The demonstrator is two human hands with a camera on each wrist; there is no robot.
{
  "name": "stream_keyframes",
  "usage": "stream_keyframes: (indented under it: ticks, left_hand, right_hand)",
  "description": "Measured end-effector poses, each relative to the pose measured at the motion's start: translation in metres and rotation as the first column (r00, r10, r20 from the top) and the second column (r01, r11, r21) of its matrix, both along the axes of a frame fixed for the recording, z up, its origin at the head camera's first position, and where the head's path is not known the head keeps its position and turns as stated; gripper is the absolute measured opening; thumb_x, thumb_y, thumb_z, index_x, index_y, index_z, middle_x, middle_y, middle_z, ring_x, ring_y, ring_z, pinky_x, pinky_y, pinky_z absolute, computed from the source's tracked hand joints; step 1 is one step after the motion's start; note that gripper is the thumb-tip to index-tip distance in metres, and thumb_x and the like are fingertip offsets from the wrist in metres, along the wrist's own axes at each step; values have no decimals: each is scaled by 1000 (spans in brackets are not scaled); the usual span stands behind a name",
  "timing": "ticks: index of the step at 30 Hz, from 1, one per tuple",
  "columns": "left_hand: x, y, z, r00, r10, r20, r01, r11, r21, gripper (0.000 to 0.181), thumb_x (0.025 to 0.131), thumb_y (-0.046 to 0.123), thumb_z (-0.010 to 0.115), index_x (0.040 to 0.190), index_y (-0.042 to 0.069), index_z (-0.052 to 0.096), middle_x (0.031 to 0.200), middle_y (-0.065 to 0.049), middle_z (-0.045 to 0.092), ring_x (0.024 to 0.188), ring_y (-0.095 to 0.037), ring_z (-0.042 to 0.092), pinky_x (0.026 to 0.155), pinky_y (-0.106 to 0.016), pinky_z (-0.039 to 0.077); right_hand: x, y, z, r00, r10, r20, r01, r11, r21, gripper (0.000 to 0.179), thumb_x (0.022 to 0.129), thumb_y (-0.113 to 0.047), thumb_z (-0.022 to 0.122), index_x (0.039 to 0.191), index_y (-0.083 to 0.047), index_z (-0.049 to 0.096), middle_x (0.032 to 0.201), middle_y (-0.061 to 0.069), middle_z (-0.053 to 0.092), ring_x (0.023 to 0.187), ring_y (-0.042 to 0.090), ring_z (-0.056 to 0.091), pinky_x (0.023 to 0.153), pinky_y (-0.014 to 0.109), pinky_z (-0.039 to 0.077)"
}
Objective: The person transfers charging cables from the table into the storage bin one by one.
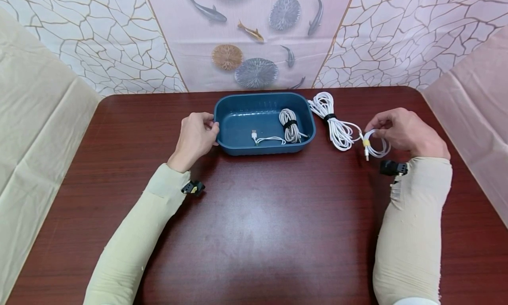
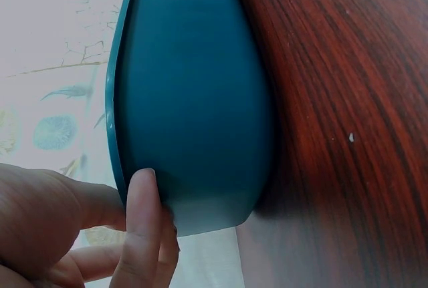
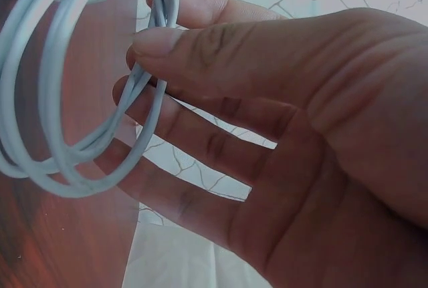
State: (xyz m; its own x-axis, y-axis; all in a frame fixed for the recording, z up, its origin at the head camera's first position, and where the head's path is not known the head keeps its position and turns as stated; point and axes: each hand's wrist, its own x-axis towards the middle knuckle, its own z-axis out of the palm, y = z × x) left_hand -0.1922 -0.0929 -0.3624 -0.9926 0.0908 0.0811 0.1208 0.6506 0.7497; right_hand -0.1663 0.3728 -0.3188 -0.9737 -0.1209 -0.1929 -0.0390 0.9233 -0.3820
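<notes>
At the left end of a blue plastic bin [image 1: 259, 150], my left hand [image 1: 195, 135] grips the rim with thumb and fingertips. In the left wrist view those fingers [image 2: 142, 214] rest against the outside of the wall. To the right, my right hand [image 1: 406, 131] pinches a coiled white USB cable [image 3: 50, 107] between thumb and fingers. A yellow tie [image 1: 366, 143] binds this coil, and its metal plug hangs downward. Inside the bin lie a greyish-white cable bundle [image 1: 289, 120] with a black strap and a short white USB cable [image 1: 270, 138].
A larger white cable bundle [image 1: 337, 128] with a black strap lies between the bin and my right hand. The dark red wooden table [image 1: 254, 217] is bordered by patterned cloth [image 1: 254, 36] at the back and pale cloth on both sides.
</notes>
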Motion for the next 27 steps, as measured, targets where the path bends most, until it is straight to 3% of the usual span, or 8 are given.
stream_keyframes:
  ticks: [12, 27]
  left_hand:
    - [1, 0, 2, 1000, 4, -6, -4, 1000, 19, 33, 100, 10, 60, 127, -9, 65, 94, -18, 71, 57, -16, 72, 51, -21, 59]
    - [0, 1, 1, 1000, 2, 2, -2, 1000, 24, 34, 101, 10, 59, 128, -9, 64, 95, -19, 71, 58, -17, 73, 50, -20, 58]
  right_hand:
    - [2, -4, 3, 1000, 16, -24, -16, 1000, -3, 22, 92, 1, 63, 106, -10, 76, 95, 11, 75, 78, 19, 61, 59, 26, 48]
    - [4, -9, 6, 998, 19, -54, -20, 1000, -17, 19, 94, -1, 65, 106, -10, 76, 91, 8, 75, 73, 17, 62, 57, 24, 48]
